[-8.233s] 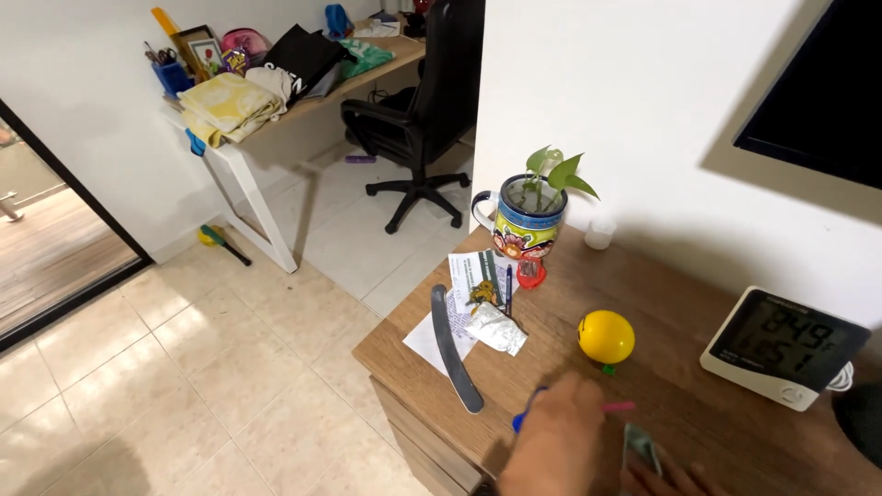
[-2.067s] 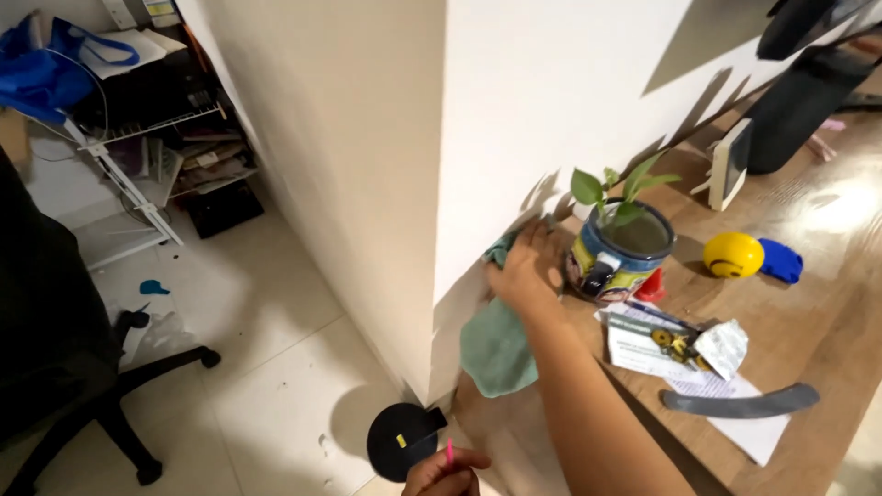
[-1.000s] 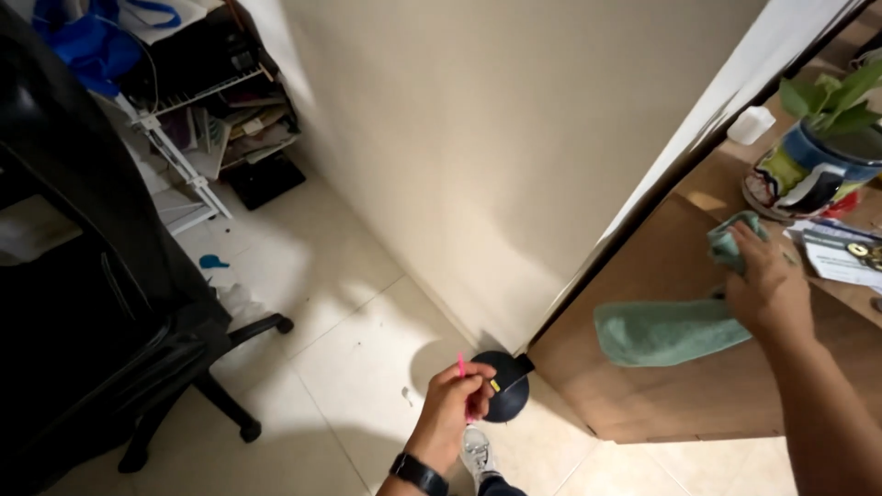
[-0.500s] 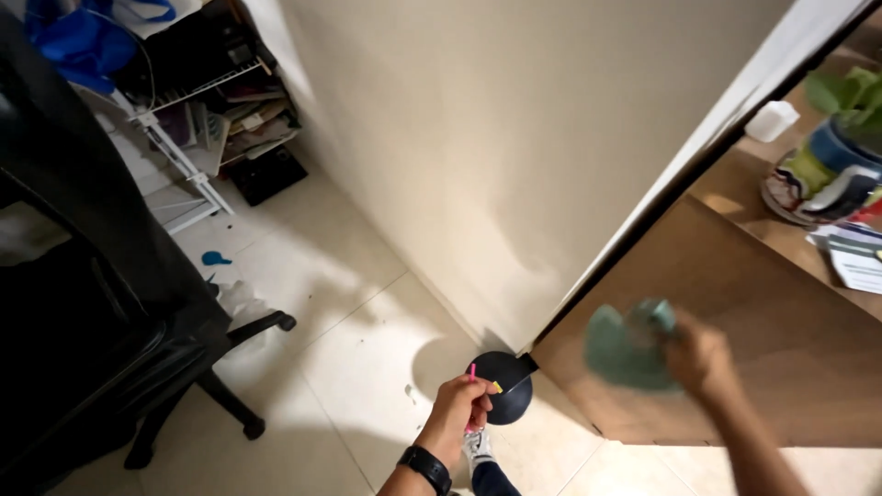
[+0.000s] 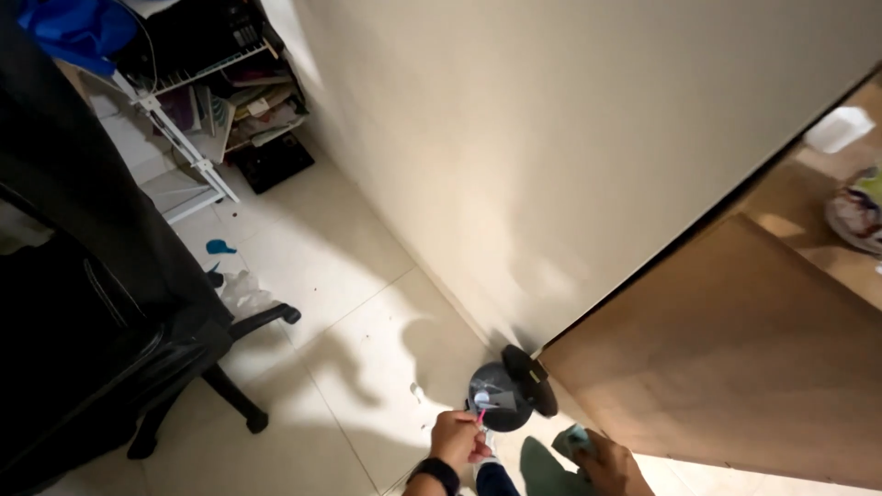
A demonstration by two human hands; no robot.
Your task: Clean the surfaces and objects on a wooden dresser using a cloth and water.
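Observation:
My left hand [image 5: 457, 440], with a dark watch on the wrist, pinches a small pink stick [image 5: 480, 418] right over a little black pedal bin [image 5: 496, 408]. The bin's round lid [image 5: 532, 379] stands raised, and pale scraps show inside. My right hand [image 5: 608, 464] is at the bottom edge, closed on a crumpled green cloth [image 5: 544, 462] that hangs down beside the bin. The bin sits on the tiled floor against the side panel of a wooden desk [image 5: 735, 358].
A black office chair [image 5: 110, 312] fills the left side, its wheeled base on the tiles. A white wire rack [image 5: 207, 101] with papers and dark items stands at the back. A beige wall [image 5: 551, 138] runs diagonally. A painted pot [image 5: 859, 211] and small white cup [image 5: 842, 129] sit on the desk.
The bin's lid has swung up. My right hand pulled the green cloth off the desk side and dropped low near the bin. My left hand stayed over the bin with the pink stick.

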